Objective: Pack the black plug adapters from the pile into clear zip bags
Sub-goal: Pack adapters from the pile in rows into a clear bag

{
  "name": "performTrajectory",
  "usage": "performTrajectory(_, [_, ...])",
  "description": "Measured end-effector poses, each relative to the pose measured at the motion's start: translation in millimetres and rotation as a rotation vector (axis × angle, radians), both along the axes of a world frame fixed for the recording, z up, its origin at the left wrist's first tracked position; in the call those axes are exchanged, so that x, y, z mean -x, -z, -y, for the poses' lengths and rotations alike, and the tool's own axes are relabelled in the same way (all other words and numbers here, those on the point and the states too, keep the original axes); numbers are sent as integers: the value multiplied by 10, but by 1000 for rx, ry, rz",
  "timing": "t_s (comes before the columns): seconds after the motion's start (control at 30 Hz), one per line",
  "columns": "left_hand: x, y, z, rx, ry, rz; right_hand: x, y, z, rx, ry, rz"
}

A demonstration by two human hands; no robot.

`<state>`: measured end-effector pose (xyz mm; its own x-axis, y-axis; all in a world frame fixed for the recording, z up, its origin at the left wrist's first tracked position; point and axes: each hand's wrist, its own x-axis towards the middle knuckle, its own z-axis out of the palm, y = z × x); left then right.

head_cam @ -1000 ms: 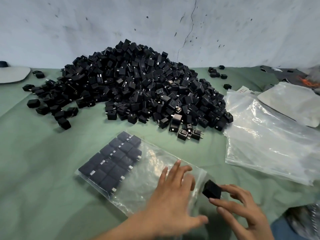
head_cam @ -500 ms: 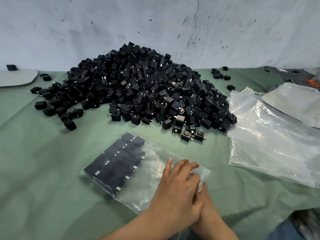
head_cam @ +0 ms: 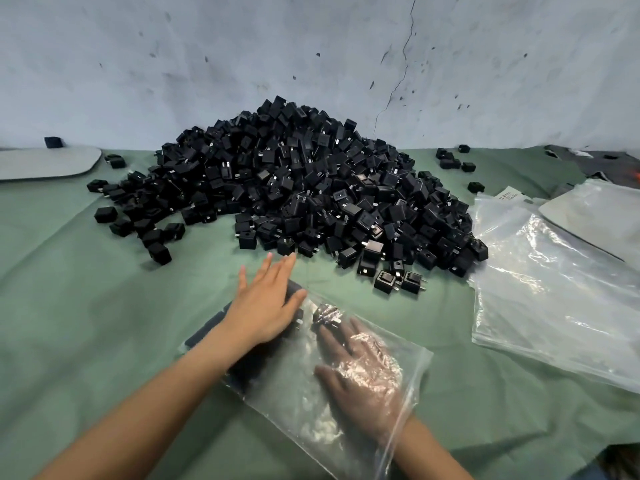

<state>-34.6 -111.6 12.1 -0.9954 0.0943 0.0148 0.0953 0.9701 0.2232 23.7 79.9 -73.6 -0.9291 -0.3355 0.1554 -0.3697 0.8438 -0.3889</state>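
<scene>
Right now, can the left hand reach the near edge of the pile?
Probably yes: the left hand lies flat on the bag, fingertips almost at the pile, only bare cloth between.

left hand (head_cam: pixel 265 306) flat, palm down, fingers straight; right hand (head_cam: pixel 360 372) palm down, fingers extended forward.

Packing workshop, adapter pile (head_cam: pixel 294 188), cloth-covered bench (head_cam: pixel 86 323)

No text can be read. A white paper slip (head_cam: pixel 512 195) lies on the worktop (head_cam: pixel 86 323), well beyond the right grip (head_cam: pixel 360 372) and to its right, at the far edge of the spare clear bags (head_cam: pixel 554 289). Its few dark printed lines are too small and blurred to make out.
</scene>
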Motion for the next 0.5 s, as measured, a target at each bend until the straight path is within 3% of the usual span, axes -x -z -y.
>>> performTrajectory(0.1, [152,230,134,98,7,75,104,-122,97,-106,-26,-13])
performTrajectory(0.3, [164,373,172,66,11,85,235,-150,227,-104,-52,-6])
performTrajectory(0.5, [146,341,164,77,32,115,361,-82,323,158,-151,84])
